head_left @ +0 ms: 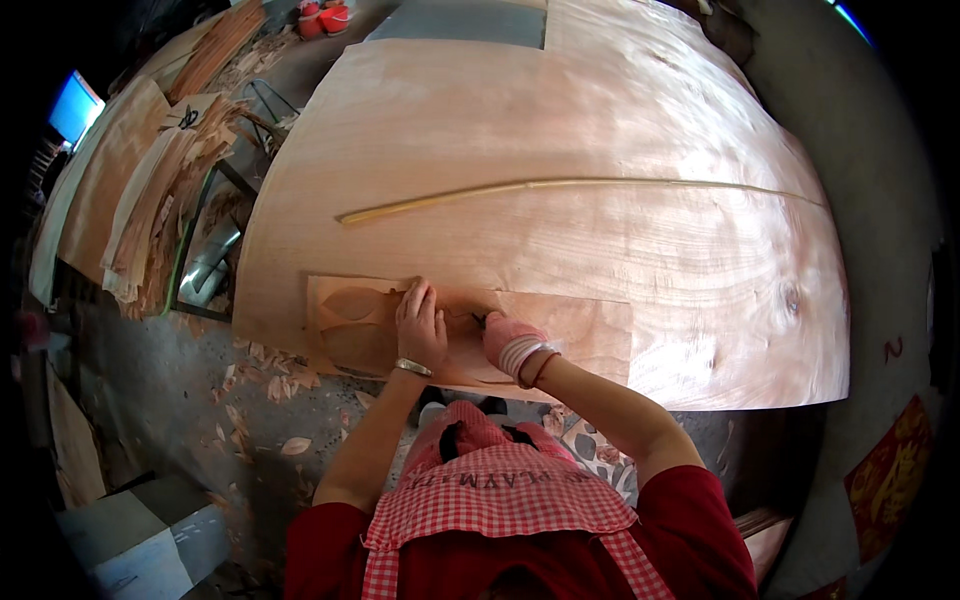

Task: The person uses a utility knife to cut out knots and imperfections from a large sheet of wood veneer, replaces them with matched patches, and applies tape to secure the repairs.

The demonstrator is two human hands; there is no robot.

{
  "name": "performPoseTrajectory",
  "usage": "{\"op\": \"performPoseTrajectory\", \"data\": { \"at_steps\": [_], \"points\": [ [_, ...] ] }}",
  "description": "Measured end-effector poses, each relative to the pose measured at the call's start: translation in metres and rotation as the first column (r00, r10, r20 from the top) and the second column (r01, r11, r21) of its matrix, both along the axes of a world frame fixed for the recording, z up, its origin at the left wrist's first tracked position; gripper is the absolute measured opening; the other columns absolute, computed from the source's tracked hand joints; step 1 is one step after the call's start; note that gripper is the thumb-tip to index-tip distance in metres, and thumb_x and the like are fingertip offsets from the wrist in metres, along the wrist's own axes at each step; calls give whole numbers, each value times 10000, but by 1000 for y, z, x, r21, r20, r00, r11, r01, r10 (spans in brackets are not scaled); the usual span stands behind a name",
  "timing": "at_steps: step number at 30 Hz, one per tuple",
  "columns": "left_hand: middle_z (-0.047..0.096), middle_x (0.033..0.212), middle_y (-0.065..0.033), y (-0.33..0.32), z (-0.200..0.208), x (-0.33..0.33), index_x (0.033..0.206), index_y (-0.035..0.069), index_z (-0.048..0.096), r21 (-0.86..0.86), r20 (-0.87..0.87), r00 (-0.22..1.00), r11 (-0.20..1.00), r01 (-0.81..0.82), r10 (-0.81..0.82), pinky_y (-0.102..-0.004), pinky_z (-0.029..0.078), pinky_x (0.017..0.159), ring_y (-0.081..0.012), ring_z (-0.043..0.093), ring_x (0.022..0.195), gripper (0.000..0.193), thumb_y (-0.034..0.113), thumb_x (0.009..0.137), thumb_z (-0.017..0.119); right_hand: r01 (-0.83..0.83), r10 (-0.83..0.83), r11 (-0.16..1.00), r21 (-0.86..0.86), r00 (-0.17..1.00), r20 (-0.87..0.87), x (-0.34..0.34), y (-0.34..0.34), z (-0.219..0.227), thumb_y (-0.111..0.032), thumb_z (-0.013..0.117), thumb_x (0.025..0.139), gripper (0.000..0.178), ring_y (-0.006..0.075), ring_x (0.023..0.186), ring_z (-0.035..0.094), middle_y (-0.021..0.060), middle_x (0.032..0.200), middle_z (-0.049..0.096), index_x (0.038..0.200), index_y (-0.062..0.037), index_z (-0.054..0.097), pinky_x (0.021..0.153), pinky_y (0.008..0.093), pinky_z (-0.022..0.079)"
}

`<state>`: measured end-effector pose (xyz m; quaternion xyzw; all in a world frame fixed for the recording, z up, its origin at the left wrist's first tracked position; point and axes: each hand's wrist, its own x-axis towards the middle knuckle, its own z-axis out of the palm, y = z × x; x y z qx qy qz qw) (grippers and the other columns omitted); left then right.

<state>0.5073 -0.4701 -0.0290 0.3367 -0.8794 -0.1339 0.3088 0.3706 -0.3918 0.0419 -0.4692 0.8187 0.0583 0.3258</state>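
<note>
My left hand (421, 325) lies with its fingers stretched out on a narrow strip of thin wood veneer (575, 325), pressing it down. Close beside it, my right hand (510, 342), in a pinkish work glove, is closed round a small dark tool (478, 320). Only the tool's dark end shows, touching the strip; its kind is hidden by the fingers. Left of my left hand, the strip has an oval, leaf-shaped outline (355, 304) and a larger curved one below it. Under the strip spreads a large pale veneer sheet (560, 110).
A long thin stick (450, 200) lies across the big sheet, with a grey panel (460, 22) at its far edge. Stacked veneer sheets (150, 190) stand on the left. Leaf-shaped wood scraps (295, 446) litter the floor. Red buckets (325, 20) stand far left.
</note>
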Motion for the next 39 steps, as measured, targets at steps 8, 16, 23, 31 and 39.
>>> {"op": "performPoseTrajectory", "data": {
  "at_steps": [8,16,23,31,39],
  "points": [
    [471,1207,-209,40,-6,-27,1251,-54,361,221,-189,964,949,226,-186,-402,356,967,-352,433,1137,471,-27,787,436,-399,395,917,7,905,-158,-36,2,-8,-182,486,806,183,338,824,628,180,856,642,891,-46,574,641,437,498],
    [425,1255,-202,47,-17,-29,1131,-104,470,-39,102,973,977,212,-207,-394,319,1018,-345,384,1191,389,26,764,462,-676,739,673,299,626,-250,-112,-30,33,-221,550,789,204,275,820,634,85,875,653,970,-136,585,609,403,502],
    [434,1237,-199,46,-19,-31,1145,-105,466,-48,102,965,968,248,-242,-369,330,1012,-319,393,1185,408,33,762,461,-780,797,601,174,571,-198,-41,-83,27,-197,547,780,226,267,846,631,74,893,650,991,-129,587,646,400,506],
    [440,1234,-199,48,-22,-30,1124,-108,480,-76,108,966,967,243,-235,-376,328,1011,-320,404,1173,403,42,750,472,-433,431,901,13,892,-141,-68,-34,12,-230,518,801,231,343,852,614,181,868,636,903,-44,610,685,438,493],
    [461,1219,-206,44,-14,-28,1124,-108,484,-150,150,963,957,248,-226,-366,372,978,-316,433,1151,378,38,775,463,-7,-24,968,-251,993,-120,-95,64,17,-293,512,826,318,355,849,596,191,972,589,1060,-82,556,735,432,482]
  ]
}}
